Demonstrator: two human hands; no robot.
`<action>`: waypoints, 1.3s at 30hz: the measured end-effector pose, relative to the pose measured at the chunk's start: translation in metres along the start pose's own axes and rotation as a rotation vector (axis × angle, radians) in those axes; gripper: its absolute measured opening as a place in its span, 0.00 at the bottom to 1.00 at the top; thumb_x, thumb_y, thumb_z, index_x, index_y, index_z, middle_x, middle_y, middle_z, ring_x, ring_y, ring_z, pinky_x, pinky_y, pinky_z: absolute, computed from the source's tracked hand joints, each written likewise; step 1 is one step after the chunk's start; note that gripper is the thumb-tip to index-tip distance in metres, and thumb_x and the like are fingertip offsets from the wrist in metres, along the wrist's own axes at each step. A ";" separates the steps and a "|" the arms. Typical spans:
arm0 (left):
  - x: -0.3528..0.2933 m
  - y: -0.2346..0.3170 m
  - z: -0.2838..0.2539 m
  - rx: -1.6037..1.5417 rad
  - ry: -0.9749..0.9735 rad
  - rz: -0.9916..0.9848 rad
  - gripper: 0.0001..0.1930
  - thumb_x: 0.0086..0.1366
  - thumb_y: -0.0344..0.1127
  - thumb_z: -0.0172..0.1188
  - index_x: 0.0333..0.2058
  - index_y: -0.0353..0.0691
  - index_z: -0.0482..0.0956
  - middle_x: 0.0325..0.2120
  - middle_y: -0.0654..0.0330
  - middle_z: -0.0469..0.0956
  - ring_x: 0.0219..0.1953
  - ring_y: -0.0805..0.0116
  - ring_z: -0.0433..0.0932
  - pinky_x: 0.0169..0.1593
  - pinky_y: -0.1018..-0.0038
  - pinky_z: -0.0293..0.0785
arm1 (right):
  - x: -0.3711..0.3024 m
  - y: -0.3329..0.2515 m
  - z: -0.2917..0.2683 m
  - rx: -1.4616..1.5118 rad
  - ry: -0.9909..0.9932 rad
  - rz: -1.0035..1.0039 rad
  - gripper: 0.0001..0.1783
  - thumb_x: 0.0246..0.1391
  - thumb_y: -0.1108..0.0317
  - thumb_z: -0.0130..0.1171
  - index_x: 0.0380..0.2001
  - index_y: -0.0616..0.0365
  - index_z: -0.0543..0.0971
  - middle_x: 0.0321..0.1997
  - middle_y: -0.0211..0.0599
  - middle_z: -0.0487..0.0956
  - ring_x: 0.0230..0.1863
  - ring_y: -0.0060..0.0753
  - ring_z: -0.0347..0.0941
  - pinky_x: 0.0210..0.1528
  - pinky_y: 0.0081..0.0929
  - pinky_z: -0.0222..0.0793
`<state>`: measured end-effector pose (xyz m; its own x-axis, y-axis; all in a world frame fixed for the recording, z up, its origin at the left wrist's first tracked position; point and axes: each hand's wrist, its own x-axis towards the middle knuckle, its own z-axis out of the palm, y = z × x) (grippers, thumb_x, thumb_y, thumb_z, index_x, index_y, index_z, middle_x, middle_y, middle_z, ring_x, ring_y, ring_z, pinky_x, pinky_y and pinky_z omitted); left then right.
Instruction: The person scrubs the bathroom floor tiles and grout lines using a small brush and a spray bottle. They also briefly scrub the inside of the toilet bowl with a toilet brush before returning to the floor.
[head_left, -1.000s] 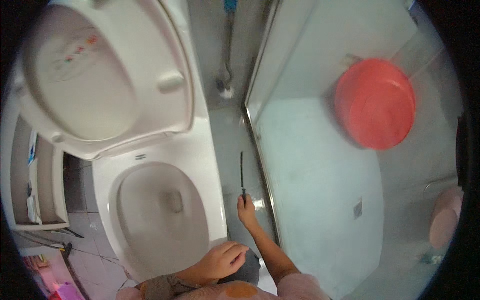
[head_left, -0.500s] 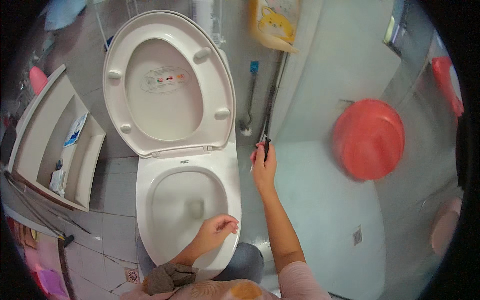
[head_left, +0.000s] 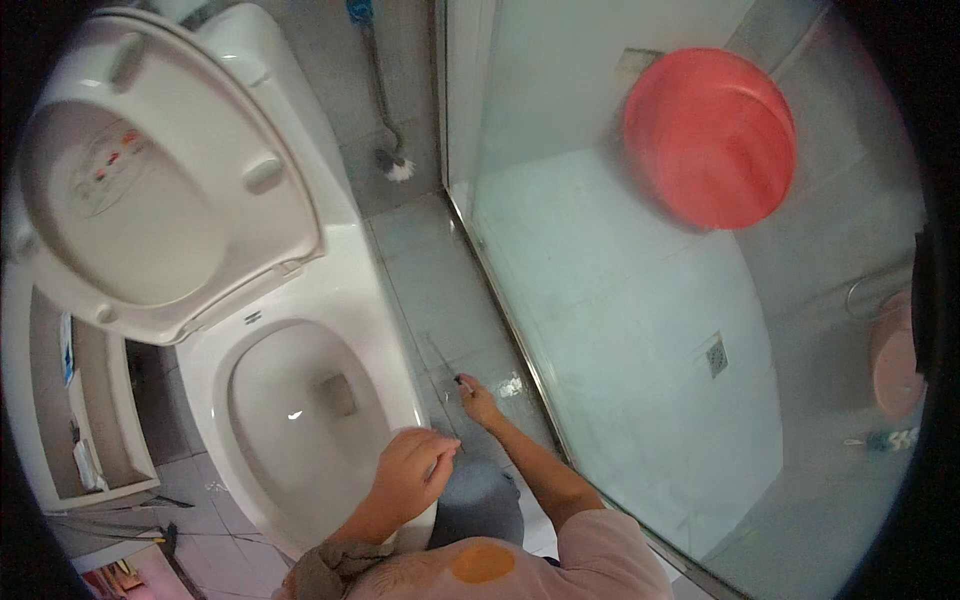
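My left hand (head_left: 405, 470) hovers over the right rim of the white toilet (head_left: 395, 370), its fingers curled together with nothing showing in them. A grey-brown cloth (head_left: 335, 568) is bunched round my left forearm. Low on the toilet's right side, my right hand (head_left: 480, 402) is closed round a thin rod with a black end (head_left: 459, 379); its kind is too small and blurred to name. Both the lid and the seat (head_left: 285, 200) are raised. Inside the bowl (head_left: 300, 400) a little water glints at the bottom.
A toilet brush (head_left: 385, 120) hangs by the wall behind the toilet. Glass with a metal bottom rail (head_left: 510, 335) runs along the right, a red basin (head_left: 710, 140) beyond it. On the left stands a white shelf unit (head_left: 140, 465). Wet grey tiles (head_left: 425, 270) cover the floor.
My view has swung down and to the right. The right hand has gone lower beside the toilet, still holding the black-ended rod. My left hand stays near the bowl's right rim, fingers curled.
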<state>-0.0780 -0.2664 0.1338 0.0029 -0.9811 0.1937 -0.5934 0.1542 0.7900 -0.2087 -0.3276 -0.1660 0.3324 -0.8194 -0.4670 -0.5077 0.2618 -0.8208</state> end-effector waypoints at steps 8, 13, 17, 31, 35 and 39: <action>-0.009 -0.020 -0.003 -0.062 0.051 -0.064 0.03 0.48 0.27 0.56 0.23 0.43 0.72 0.16 0.61 0.73 0.20 0.63 0.74 0.27 0.69 0.71 | 0.018 -0.016 0.077 0.006 -0.266 0.177 0.20 0.57 0.63 0.38 0.52 0.56 0.64 0.47 0.50 0.71 0.50 0.47 0.66 0.50 0.31 0.62; -0.003 -0.022 -0.001 -0.006 -0.073 -0.016 0.04 0.47 0.28 0.55 0.24 0.44 0.73 0.16 0.61 0.74 0.21 0.64 0.75 0.24 0.71 0.71 | 0.126 -0.016 0.094 0.144 -0.025 -0.108 0.19 0.55 0.65 0.41 0.50 0.58 0.66 0.44 0.53 0.72 0.45 0.48 0.69 0.47 0.29 0.63; 0.007 -0.026 0.005 -0.171 0.061 0.089 0.05 0.50 0.25 0.55 0.28 0.36 0.73 0.16 0.55 0.72 0.17 0.62 0.71 0.21 0.70 0.68 | 0.210 -0.073 0.094 0.027 -0.189 -0.068 0.20 0.54 0.69 0.41 0.51 0.59 0.64 0.44 0.56 0.71 0.44 0.49 0.69 0.46 0.34 0.63; -0.022 -0.057 0.008 -0.456 -0.059 0.295 0.06 0.49 0.22 0.53 0.28 0.29 0.71 0.12 0.56 0.70 0.13 0.64 0.70 0.18 0.72 0.70 | 0.231 -0.096 0.107 -0.227 0.000 -0.176 0.24 0.50 0.74 0.41 0.53 0.61 0.60 0.36 0.57 0.74 0.37 0.54 0.71 0.41 0.41 0.66; 0.019 -0.038 0.009 -0.432 0.117 0.263 0.06 0.49 0.22 0.53 0.28 0.26 0.70 0.12 0.56 0.70 0.12 0.64 0.70 0.15 0.73 0.69 | 0.235 -0.114 0.112 -0.266 -0.097 -0.134 0.25 0.50 0.72 0.42 0.54 0.61 0.58 0.34 0.56 0.74 0.35 0.54 0.72 0.39 0.40 0.67; 0.016 -0.037 0.015 -0.368 0.224 0.270 0.05 0.50 0.23 0.53 0.26 0.27 0.71 0.13 0.57 0.71 0.12 0.65 0.70 0.17 0.73 0.70 | 0.199 -0.101 0.095 -0.406 -0.161 -0.154 0.26 0.51 0.70 0.43 0.54 0.63 0.57 0.33 0.55 0.74 0.33 0.50 0.73 0.36 0.39 0.68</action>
<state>-0.0681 -0.2896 0.0987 0.0853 -0.8574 0.5075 -0.2741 0.4695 0.8393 -0.0156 -0.4687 -0.2070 0.5309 -0.7352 -0.4214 -0.7024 -0.1035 -0.7042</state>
